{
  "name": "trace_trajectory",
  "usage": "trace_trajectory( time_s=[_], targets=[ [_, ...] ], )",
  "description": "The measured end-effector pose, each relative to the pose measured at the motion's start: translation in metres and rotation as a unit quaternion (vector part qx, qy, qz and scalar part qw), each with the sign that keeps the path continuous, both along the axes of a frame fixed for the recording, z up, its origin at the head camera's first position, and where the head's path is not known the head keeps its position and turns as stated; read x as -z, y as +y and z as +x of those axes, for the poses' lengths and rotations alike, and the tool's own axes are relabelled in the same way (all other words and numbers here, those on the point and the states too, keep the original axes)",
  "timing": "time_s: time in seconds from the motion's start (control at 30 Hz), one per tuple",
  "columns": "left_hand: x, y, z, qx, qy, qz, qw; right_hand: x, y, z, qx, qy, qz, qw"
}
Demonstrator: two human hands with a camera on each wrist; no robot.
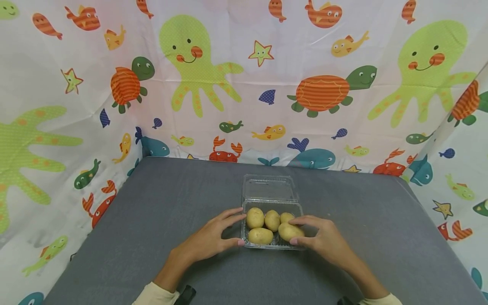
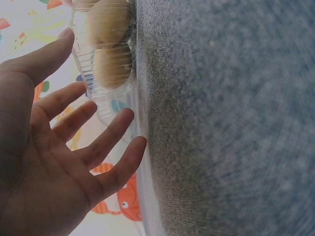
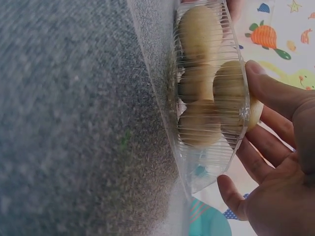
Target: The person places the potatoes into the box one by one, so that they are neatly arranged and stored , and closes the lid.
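Observation:
A clear plastic clamshell box point(image 1: 244, 245) holds several yellow potatoes, its lid point(image 1: 270, 189) folded back behind it. My right hand point(image 1: 325, 239) pinches the front right potato point(image 1: 288, 232) between thumb and fingers. In the right wrist view that potato point(image 3: 230, 91) lies higher than the others and bulges past the rim. On the other side, my left hand point(image 1: 209, 239) has its fingers spread along the box's left wall, thumb at the front corner. The left wrist view shows the thumb tip right at the rim, with potatoes point(image 2: 112, 66) visible through the ribbed wall.
The box stands on a grey table point(image 1: 183, 186). A white curtain point(image 1: 244, 127) printed with sea animals hangs behind the table and along both sides.

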State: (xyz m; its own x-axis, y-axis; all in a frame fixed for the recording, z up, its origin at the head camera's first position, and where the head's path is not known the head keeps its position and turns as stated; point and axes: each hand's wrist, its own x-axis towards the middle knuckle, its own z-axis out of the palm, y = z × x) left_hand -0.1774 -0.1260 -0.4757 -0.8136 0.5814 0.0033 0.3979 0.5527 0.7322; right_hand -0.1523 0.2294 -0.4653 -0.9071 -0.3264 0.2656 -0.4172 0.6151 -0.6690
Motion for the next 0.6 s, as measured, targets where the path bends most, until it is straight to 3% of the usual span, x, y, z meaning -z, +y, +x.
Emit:
trace_trajectory(
  time_s=[0.6],
  targets=[
    [0.0010,-0.0002,0.0005,0.001,0.002,0.003,1.0000,0.0038,-0.0027,-0.0033,-0.025,0.032,0.013,0.999]
  ],
)
